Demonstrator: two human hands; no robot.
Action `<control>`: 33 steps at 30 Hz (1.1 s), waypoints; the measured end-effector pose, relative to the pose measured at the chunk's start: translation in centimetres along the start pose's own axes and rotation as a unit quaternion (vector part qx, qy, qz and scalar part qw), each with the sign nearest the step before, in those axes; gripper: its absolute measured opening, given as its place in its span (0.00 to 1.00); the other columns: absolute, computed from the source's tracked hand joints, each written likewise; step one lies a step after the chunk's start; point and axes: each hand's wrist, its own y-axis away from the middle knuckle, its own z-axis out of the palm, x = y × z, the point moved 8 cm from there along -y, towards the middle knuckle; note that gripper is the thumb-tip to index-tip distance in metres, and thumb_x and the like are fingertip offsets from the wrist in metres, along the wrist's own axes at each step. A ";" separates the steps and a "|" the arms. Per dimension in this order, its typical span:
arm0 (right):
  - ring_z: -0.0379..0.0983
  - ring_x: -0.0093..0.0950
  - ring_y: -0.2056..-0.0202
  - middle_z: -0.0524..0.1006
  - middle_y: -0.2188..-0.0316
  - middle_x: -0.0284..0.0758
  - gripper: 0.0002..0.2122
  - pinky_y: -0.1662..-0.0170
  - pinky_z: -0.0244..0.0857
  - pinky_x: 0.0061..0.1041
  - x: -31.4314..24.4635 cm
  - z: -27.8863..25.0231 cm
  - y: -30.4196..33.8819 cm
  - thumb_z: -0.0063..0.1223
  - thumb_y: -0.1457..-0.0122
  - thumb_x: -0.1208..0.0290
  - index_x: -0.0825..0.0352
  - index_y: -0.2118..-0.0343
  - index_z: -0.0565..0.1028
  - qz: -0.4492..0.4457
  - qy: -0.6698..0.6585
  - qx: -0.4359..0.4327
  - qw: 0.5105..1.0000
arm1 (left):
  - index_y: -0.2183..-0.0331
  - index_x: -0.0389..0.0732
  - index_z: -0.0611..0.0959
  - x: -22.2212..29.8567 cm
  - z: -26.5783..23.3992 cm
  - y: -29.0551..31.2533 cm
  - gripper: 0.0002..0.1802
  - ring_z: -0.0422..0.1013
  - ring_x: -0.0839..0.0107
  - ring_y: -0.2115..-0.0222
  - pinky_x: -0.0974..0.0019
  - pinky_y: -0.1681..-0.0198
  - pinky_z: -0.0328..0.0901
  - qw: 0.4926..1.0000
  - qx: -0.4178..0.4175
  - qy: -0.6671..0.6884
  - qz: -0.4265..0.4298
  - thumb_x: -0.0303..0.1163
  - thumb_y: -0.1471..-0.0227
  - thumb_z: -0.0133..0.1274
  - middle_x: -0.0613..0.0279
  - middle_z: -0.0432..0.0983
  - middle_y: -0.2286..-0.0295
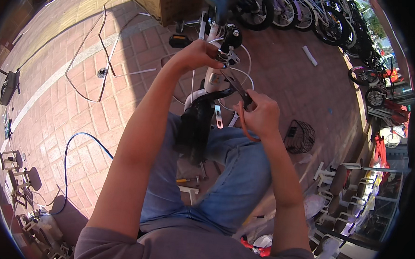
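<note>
Paving (pixel 100 124), tool (pixel 240 91) in right hand (pixel 263 114)

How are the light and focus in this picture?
In the head view, the brick paving is sunlit at left, shaded at right; fisheye bows the pale stripe; the black part near the centre looks blurred, the right hand sharper.

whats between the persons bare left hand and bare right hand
In the head view, dark-bladed, orange-handled scissors show there, gripped by the right hand and pointing up toward the left hand.
</note>
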 end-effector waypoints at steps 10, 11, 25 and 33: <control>0.72 0.39 0.74 0.74 0.80 0.38 0.19 0.71 0.64 0.35 -0.1 -1.9 -2.1 0.63 0.62 0.58 0.61 0.65 0.77 0.021 0.098 -0.138 0.985 | 0.62 0.32 0.78 1.9 0.3 0.5 0.21 0.70 0.75 0.68 0.73 0.59 0.61 0.998 -0.005 0.060 -0.001 0.23 0.64 0.60 0.62 0.77 0.70; 0.72 0.39 0.74 0.74 0.79 0.38 0.18 0.71 0.65 0.35 0.0 -1.8 -2.1 0.62 0.61 0.57 0.61 0.67 0.77 0.023 0.094 -0.136 0.986 | 0.62 0.31 0.78 1.9 0.2 0.5 0.21 0.70 0.75 0.68 0.73 0.59 0.61 0.998 -0.003 0.057 -0.001 0.23 0.64 0.60 0.61 0.76 0.70; 0.73 0.40 0.73 0.75 0.79 0.38 0.16 0.71 0.65 0.36 0.2 -1.6 -2.3 0.62 0.60 0.57 0.61 0.70 0.77 0.047 0.105 -0.097 0.989 | 0.59 0.30 0.76 0.8 -0.4 0.2 0.23 0.70 0.74 0.65 0.72 0.57 0.62 0.997 -0.032 0.073 -0.003 0.20 0.63 0.56 0.59 0.76 0.65; 0.73 0.41 0.74 0.75 0.82 0.40 0.16 0.71 0.66 0.36 -0.5 -0.9 -3.5 0.61 0.59 0.55 0.64 0.76 0.76 0.065 0.125 -0.163 0.977 | 0.60 0.32 0.79 2.8 -0.5 1.0 0.21 0.66 0.80 0.73 0.77 0.68 0.60 0.995 0.014 0.095 0.005 0.22 0.62 0.49 0.64 0.75 0.73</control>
